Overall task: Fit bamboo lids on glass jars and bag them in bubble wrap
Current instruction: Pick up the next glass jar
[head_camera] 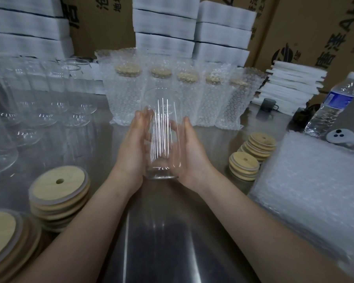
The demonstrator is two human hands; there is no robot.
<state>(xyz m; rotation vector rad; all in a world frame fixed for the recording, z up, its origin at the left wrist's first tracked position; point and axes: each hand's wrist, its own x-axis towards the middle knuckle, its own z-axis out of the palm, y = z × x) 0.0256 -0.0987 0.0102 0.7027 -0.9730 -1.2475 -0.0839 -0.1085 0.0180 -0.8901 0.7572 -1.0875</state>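
A clear glass jar (161, 127) without a lid stands upright at the middle of the steel table (172, 231). My left hand (134, 148) lies flat against its left side and my right hand (189, 154) against its right side, fingers fairly straight. Stacks of round bamboo lids with a straw hole lie at the near left (58, 193) and at the right (251, 152). A pile of bubble wrap bags (311, 180) lies at the right. Behind the jar stands a row of several lidded jars in bubble wrap (184, 94).
Several bare glass jars (39, 103) stand at the left. White foam blocks (190, 31) and cardboard boxes rise at the back. At the far right are a water bottle (333, 107), a small dark cup (269, 104), foam sheets (294, 82) and a grey controller (341, 136).
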